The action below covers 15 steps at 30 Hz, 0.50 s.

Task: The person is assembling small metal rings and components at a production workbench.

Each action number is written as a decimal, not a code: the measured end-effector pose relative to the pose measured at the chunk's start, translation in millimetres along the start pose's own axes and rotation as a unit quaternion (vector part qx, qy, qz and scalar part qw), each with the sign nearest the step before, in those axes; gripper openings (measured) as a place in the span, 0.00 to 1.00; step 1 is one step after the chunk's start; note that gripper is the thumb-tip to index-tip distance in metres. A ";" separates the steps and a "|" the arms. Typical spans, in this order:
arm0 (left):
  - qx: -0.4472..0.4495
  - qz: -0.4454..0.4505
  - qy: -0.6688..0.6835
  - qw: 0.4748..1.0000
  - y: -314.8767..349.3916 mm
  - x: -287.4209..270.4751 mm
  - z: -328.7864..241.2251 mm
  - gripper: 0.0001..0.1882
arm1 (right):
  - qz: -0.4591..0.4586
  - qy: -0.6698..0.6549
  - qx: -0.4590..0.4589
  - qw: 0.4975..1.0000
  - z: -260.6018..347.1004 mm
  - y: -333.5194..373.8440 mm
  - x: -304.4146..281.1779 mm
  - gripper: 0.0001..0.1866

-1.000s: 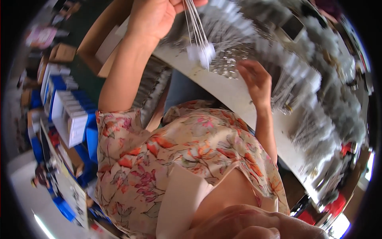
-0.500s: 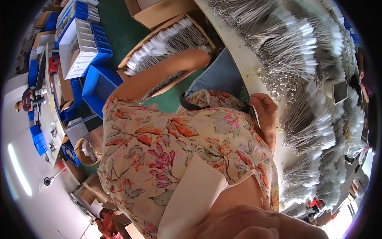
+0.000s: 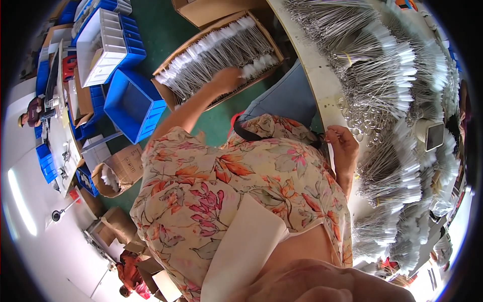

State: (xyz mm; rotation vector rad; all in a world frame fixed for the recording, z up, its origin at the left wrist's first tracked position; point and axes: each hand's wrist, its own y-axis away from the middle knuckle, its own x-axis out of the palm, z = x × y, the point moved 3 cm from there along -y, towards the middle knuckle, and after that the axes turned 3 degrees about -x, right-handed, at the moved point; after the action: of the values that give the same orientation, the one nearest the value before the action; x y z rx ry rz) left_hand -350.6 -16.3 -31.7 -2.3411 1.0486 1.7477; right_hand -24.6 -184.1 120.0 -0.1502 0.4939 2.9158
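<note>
My left hand (image 3: 227, 80) reaches over a cardboard box (image 3: 166, 93) packed with wire-handled brushes (image 3: 216, 53), their white bristle ends lined up along the far side. A smaller row of white bristle tips (image 3: 259, 66) lies beside that hand at the box's near side. Its fingers are hidden, so any grip cannot be made out. By the edge of the white table (image 3: 322, 95), my right hand (image 3: 344, 146) is closed, thumb and fingertips pinched together; what they hold is too small to name. Bundles of similar brushes (image 3: 382, 75) with looped wire ends spread across the table.
Blue bins (image 3: 133, 105) and a white bin (image 3: 106, 45) stand at the left. Another cardboard box (image 3: 216, 11) is beyond the brush box. A small white device with a screen (image 3: 433, 136) sits among the bundles. People (image 3: 34, 113) are at the far left and lower left.
My left hand has moved left and slightly down over the box, uncovering more bristle tips. The right hand stays near the table edge, its fingers still pinched. The whole view has shifted slightly.
</note>
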 end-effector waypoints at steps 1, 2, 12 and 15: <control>0.073 0.014 0.049 0.996 -11.5 -27.5 -41.0 0.15 | 0.005 0.007 -0.001 1.000 1.9 -0.2 -0.9 0.07; 0.086 0.058 0.161 0.982 -15.9 -56.1 -78.1 0.14 | 0.005 0.015 -0.004 1.000 3.2 0.3 -3.8 0.07; 0.306 0.255 0.357 0.845 -98.9 -256.9 -275.0 0.16 | -0.119 -0.064 -0.132 0.982 50.3 50.0 -93.1 0.07; 0.297 0.136 0.299 0.896 -194.6 -276.9 -328.5 0.16 | -0.218 -0.054 -0.160 0.961 71.6 90.1 -147.3 0.08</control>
State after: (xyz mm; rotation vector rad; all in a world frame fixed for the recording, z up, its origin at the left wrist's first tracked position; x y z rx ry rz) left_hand -10.8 134.6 258.4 -2.3957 1.7475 0.5473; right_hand 97.2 -267.3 234.8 -0.1218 -0.0357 2.5272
